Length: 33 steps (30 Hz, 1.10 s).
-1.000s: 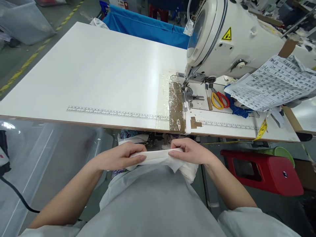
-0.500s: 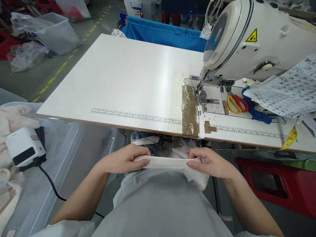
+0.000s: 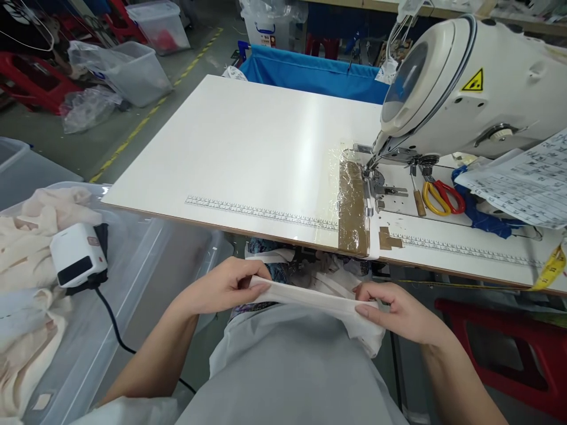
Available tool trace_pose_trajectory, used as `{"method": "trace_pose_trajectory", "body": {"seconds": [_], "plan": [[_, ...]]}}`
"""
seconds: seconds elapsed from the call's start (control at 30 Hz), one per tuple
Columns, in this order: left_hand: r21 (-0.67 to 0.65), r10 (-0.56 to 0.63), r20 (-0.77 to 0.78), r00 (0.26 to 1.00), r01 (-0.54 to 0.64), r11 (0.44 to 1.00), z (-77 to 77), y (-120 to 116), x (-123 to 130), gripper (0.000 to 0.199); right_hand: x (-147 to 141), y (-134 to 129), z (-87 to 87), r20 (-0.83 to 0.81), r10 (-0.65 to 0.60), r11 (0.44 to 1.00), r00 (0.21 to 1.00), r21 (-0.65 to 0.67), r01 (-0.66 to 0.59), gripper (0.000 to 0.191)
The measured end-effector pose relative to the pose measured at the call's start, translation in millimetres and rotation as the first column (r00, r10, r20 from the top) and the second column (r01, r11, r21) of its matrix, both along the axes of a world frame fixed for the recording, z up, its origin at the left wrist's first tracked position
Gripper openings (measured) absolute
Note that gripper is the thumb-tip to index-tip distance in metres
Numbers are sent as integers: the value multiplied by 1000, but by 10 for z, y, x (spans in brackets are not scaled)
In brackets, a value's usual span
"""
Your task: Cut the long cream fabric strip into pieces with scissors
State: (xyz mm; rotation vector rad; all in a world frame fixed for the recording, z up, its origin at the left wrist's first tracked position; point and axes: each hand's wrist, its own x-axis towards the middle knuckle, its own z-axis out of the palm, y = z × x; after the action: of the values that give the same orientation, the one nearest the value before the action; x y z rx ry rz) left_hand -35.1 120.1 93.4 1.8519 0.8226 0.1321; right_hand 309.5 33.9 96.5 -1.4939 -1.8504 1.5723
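A white fabric band (image 3: 310, 296) is stretched between my two hands, just in front of the sewing table's near edge. My left hand (image 3: 225, 286) pinches its left end between thumb and fingers. At the other end, my right hand (image 3: 392, 308) grips the band and sits a little lower, so the strip slopes down to the right. Loose white cloth (image 3: 367, 336) hangs below the right hand. The rest of the fabric lies bunched in my lap, partly hidden under the table. A sewing machine (image 3: 460, 94) stands beyond, to the right.
The white table (image 3: 266, 141) carries a printed ruler strip (image 3: 261, 213). Scissors (image 3: 436, 198) and a small wooden-handled tool (image 3: 417, 198) lie by the machine. At left, a clear bin (image 3: 146, 265) holds cream cloth (image 3: 39, 236) and a white device (image 3: 80, 257). A red stool (image 3: 549, 354) stands at right.
My right hand has moved right and slightly down, tilting the band. My left hand stays nearly in place. The view has shifted, so the table appears farther right and lower.
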Motion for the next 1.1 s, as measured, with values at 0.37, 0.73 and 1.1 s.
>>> {"method": "trace_pose_trajectory", "body": {"seconds": [0.37,0.73,1.1], "plan": [[24,258,104,961,-262,965,-99,-29,150,25,-8,-117,-181,-49,-65,998,997,-4,64,37],[-261,601,397,694,-542,799,-122,-2,447,28,-326,-186,-519,-171,-204,978,964,-87,192,43],[-521,872,379,308,-708,477,195,-2,762,33,-329,33,-279,-47,-242,883,969,403,240,25]]}}
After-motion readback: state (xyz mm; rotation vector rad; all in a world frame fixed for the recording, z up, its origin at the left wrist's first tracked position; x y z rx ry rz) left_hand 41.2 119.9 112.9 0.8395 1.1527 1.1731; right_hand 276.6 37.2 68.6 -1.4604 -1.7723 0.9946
